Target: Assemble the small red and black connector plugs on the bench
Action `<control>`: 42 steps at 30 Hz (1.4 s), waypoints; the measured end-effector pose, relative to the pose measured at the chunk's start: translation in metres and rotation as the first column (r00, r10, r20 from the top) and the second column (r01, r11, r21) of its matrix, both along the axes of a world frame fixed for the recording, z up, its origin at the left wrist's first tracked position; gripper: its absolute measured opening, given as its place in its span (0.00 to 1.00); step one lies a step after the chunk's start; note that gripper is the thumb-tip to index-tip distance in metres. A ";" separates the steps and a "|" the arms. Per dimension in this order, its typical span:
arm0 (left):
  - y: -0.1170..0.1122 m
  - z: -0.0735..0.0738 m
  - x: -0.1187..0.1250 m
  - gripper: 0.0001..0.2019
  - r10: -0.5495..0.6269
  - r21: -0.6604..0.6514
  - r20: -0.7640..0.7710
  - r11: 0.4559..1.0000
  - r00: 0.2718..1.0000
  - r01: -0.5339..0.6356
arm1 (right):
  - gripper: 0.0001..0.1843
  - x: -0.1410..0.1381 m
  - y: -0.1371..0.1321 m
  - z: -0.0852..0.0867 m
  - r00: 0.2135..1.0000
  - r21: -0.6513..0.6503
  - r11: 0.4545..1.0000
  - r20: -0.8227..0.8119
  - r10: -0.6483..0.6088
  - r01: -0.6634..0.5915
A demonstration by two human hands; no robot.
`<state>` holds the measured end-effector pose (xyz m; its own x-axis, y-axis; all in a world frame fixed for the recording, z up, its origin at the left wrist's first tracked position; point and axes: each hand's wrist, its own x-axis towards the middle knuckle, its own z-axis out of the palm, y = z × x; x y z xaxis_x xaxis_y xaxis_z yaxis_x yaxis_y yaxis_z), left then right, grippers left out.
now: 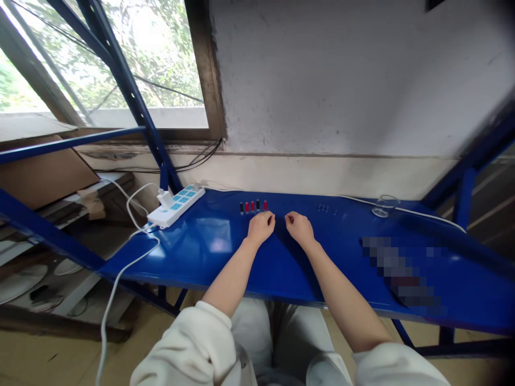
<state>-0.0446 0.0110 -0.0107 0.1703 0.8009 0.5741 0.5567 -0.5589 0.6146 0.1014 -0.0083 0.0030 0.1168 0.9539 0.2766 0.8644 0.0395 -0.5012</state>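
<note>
Both my hands rest low over the blue table, side by side with a small gap between them. My left hand is closed, thumb against fingers; whatever it may hold is too small to make out. Just beyond it, several small red and black cylinders stand in a row, among them a red cylinder and a black cylinder. My right hand is also curled shut, its fingertips facing the left hand, and its contents are hidden. To its right lie several tiny, thin, pale pieces.
A white power strip with a plugged-in adapter lies at the table's left, its cable hanging over the edge. A clear glass container stands at the back right. A dark blurred-out object lies front right. Blue frame posts flank the table.
</note>
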 end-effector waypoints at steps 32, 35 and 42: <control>0.019 -0.002 0.006 0.22 0.222 -0.156 0.039 0.964 0.974 -0.213 | 0.11 -0.005 -0.002 0.003 0.999 0.023 0.999 -0.021 0.039 -0.038; 0.019 0.000 0.004 0.12 0.213 -0.155 0.024 0.966 0.977 -0.207 | 0.11 -0.005 -0.001 0.001 0.999 0.010 0.999 -0.025 0.032 -0.031; 0.018 0.005 0.005 0.05 0.044 -0.190 0.356 0.981 0.934 0.026 | 0.11 -0.004 0.000 0.001 0.995 0.038 0.998 -0.094 -0.037 0.041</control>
